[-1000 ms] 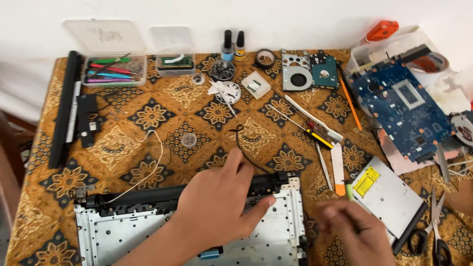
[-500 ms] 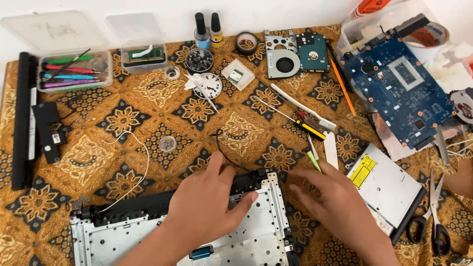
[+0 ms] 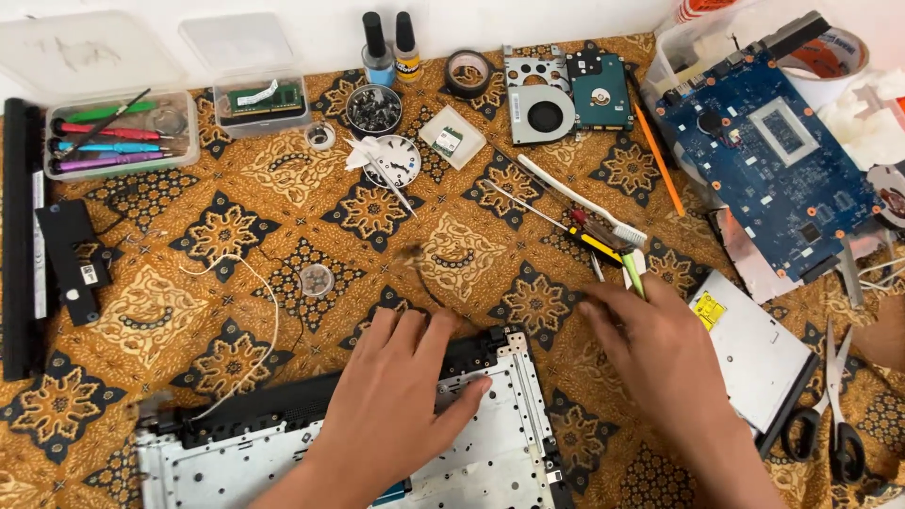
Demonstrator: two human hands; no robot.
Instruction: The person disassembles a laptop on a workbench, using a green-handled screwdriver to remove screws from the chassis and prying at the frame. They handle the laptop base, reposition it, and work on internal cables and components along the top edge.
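Observation:
My left hand (image 3: 396, 405) lies flat, fingers apart, on the silver underside of an opened laptop chassis (image 3: 500, 452) at the near edge. My right hand (image 3: 660, 353) is stretched out to the right of the chassis. Its fingertips rest over a small cluster of tools on the patterned cloth. A green-tipped tool (image 3: 634, 275) sticks out from under the fingers. A yellow-and-black screwdriver (image 3: 596, 241) and a white toothbrush (image 3: 580, 200) lie just beyond them. A thin dark cable (image 3: 422, 281) runs from the chassis' top edge.
An optical drive (image 3: 754, 353) and scissors (image 3: 834, 419) lie right of my right hand, and a blue motherboard (image 3: 773, 141) sits at the far right. A fan (image 3: 545, 115), hard drive (image 3: 601, 94), screw dish (image 3: 373, 108) and tool box (image 3: 113, 137) line the back. A long black battery (image 3: 19, 236) lies at the left.
My right hand has moved up and away from the chassis corner to the tools beside the optical drive. The left hand stays on the chassis. The view has shifted slightly.

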